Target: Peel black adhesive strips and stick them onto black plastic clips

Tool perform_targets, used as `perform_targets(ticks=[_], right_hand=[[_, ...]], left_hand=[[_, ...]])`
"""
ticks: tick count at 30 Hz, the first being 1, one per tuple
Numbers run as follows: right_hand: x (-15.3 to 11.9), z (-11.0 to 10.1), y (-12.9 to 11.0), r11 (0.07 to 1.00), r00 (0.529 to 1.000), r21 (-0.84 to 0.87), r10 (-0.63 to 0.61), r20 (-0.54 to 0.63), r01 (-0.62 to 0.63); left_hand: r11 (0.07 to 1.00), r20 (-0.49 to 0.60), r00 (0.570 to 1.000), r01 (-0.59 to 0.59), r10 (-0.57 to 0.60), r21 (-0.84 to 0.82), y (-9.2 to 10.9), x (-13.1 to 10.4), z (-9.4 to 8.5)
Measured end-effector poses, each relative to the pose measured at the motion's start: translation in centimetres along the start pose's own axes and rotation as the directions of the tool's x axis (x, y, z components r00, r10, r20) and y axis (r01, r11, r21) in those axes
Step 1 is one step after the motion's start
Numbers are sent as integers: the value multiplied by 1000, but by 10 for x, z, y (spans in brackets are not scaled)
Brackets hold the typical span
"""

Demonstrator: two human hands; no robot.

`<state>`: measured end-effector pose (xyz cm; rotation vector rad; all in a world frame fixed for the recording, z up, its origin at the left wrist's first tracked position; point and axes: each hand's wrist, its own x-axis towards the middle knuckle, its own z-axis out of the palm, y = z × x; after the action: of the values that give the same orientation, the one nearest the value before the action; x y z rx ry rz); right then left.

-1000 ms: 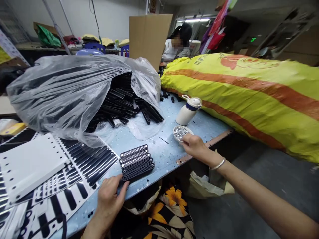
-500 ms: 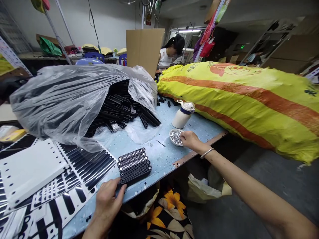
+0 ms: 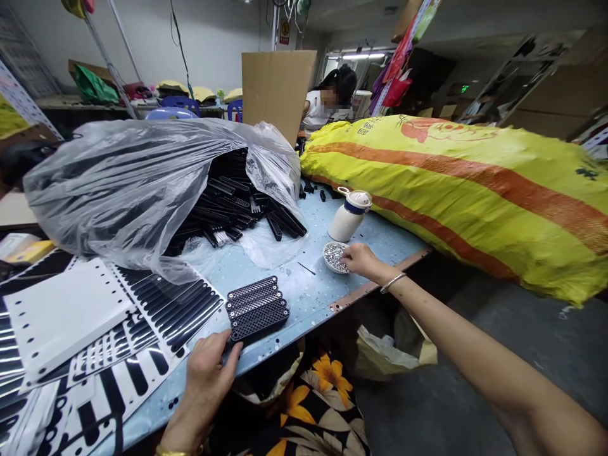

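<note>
The left hand (image 3: 209,364) has its thumb and forefinger slightly apart at the near left corner of the black mesh-patterned handles (image 3: 259,310), which lie side by side near the edge of the blue table (image 3: 304,301); whether it grips them I cannot tell. The right hand (image 3: 363,261) bunches its fingertips narrowly at the small silver metal pieces (image 3: 334,254) in the white bowl (image 3: 333,269), any pinched piece hidden. Just behind stands a white bottle (image 3: 346,221)

Head cam, qty 1: worn by you, facing fwd & down. Near: your L hand (image 3: 208,364), R hand (image 3: 363,261), blue tabletop (image 3: 306,301). Mid-dist.: plastic bag (image 3: 118,177) to L, yellow sack (image 3: 427,187) to R. Far, up top: back wall (image 3: 218,44).
</note>
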<state>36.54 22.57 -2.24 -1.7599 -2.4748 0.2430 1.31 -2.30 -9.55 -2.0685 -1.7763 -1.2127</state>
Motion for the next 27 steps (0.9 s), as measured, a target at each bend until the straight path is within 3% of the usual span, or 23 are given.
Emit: perform_targets(ticks=[7, 10, 13, 14, 16, 19, 24, 27], right_hand=[[-2, -12, -8, 996, 983, 65, 71, -166, -61], [-16, -5, -37, 990, 984, 135, -5, -180, 29], [-40, 16, -90, 952, 976, 231, -172, -133, 200], [-50, 24, -110, 920, 960, 276, -255, -120, 279], [-66, 39, -148, 761, 855, 393, -486, -183, 517], [-80, 54, -190, 672, 747, 335, -632, -206, 660], [-74, 55, -210, 699, 727, 229, -683, -68, 678], [-73, 51, -208, 684, 716, 242, -693, -83, 689]], left_hand=[[999, 26, 999, 34, -33, -13, 0, 0, -1], [998, 38, 998, 58, -57, -24, 3, 1, -2], [994, 40, 994, 103, -101, -37, 4, 2, -2], [992, 42, 992, 123, -122, -40, 5, 2, -2], [987, 37, 988, 154, -152, -41, 6, 3, -4], [990, 15, 990, 138, -137, -41, 10, 4, -11], [998, 7, 999, 44, -44, -54, 20, 7, -16], [998, 20, 1000, 7, -5, -63, 24, 7, -13]])
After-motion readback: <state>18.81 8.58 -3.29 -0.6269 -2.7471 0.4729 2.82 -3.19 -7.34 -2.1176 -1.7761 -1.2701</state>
